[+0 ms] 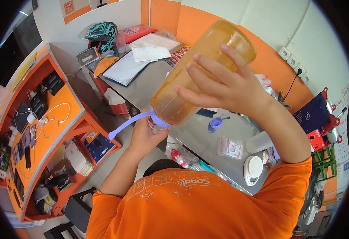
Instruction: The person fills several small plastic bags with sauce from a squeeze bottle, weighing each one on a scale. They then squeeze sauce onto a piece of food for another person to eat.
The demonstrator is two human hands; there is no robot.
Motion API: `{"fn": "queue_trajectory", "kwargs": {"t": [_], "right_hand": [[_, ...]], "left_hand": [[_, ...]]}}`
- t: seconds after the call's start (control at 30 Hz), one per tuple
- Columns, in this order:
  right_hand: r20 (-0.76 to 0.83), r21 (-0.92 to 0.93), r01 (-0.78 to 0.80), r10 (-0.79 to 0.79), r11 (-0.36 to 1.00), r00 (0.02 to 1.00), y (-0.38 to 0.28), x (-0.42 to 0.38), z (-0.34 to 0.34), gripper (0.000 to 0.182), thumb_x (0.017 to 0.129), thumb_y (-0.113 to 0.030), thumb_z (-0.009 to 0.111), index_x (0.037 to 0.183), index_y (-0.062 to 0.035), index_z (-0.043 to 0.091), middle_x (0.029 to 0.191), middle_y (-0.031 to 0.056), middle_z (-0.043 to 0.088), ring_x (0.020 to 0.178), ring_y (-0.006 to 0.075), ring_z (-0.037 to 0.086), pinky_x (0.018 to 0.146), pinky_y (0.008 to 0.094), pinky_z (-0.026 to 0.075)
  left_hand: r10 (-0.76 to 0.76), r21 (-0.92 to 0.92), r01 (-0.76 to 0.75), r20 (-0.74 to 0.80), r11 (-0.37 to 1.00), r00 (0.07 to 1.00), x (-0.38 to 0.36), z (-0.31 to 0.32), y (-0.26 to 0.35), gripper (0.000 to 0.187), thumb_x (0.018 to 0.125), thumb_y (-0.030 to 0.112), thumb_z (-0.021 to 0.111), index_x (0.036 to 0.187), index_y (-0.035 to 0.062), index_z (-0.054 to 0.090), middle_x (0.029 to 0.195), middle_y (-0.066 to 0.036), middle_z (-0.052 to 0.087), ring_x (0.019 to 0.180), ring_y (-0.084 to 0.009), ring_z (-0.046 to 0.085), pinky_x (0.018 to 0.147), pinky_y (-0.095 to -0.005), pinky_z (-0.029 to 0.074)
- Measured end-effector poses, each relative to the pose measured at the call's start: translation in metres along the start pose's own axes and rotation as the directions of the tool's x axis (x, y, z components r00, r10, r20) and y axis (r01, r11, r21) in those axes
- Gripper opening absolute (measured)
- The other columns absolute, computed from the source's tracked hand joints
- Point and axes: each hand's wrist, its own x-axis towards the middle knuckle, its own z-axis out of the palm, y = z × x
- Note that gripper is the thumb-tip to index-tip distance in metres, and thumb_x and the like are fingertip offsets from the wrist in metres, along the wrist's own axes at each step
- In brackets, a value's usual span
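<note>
Your right hand clasps the tilted amber bottle, base up at one o'clock; your left hand grips its lower end by the lilac strap. On the counter, a lilac cup sits at three o'clock.

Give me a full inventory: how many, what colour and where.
Table: one, grey, centre.
Bottle: one, translucent amber, tilted above the table.
Strapped lid: one, purple, at the bottle's lower end.
Cup-like piece: one, purple, on the table.
Packets: at least one, clear, on the table.
Scale: one, white, table's right end.
Container: one, cloudy white, beyond the scale.
Papers: several, white, table's far left.
Package: one, red, behind the papers.
Sockets: four, white, upper right.
Shelving: one unit, orange, left.
Smaller clutter: uncountable, mixed colours, table and shelving.
Shirt: one, orange, bottom.
Left fingers: count unclear, bare, at the lid.
Right fingers: one set, bare, against the bottle.
</note>
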Motion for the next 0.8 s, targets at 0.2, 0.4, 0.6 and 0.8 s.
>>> {"fn": "queue_trajectory", "kwargs": {"t": [0.2,0.4,0.6,0.8], "right_hand": [[-0.027,-0.012,0.048,-0.048,0.999,0.998,0.011,0.008,-0.001,0.042,0.076,-0.024,0.065,0.113,-0.0366,0.048,0.107,-0.0065,0.052,0.106,0.0135,0.052,0.1,0.0466,0.035],[-0.076,0.012,0.025,-0.024,1.0,0.997,0.013,0.014,0.0,0.04,0.073,-0.022,0.066,0.108,-0.0356,0.052,0.104,-0.0067,0.053,0.105,0.0127,0.052,0.099,0.0458,0.036],[-0.081,0.024,0.044,-0.042,0.999,0.996,0.019,0.018,0.0,0.041,0.073,-0.017,0.064,0.108,-0.0347,0.052,0.101,-0.0069,0.054,0.103,0.0127,0.052,0.097,0.0438,0.036],[-0.309,0.152,-0.001,0.048,0.988,0.95,0.019,0.016,0.017,0.027,0.077,-0.026,0.059,0.101,-0.0225,0.047,0.094,-0.0073,0.052,0.1,0.0126,0.05,0.095,0.0487,0.035]], "left_hand": [[-0.013,-0.134,0.008,-0.039,0.991,0.999,-0.001,-0.002,0.006,0.06,0.074,0.002,0.069,0.123,-0.0001,0.034,0.112,-0.01,0.052,0.103,-0.0159,0.052,0.087,-0.0305,0.043],[-0.047,-0.247,0.037,-0.034,0.968,0.998,0.001,-0.003,0.009,0.063,0.075,0.002,0.069,0.126,0.0024,0.033,0.117,-0.009,0.049,0.107,-0.016,0.049,0.09,-0.0306,0.04],[-0.037,-0.308,0.015,-0.066,0.951,0.997,0.004,0.0,0.014,0.056,0.076,0.002,0.068,0.122,0.0022,0.035,0.11,-0.011,0.053,0.1,-0.0171,0.054,0.081,-0.0289,0.046],[-0.021,-0.359,0.01,-0.026,0.933,0.999,0.006,-0.002,0.018,0.055,0.077,-0.003,0.065,0.122,0.0021,0.034,0.109,-0.011,0.053,0.091,-0.0152,0.057,0.068,-0.0251,0.051]]}}
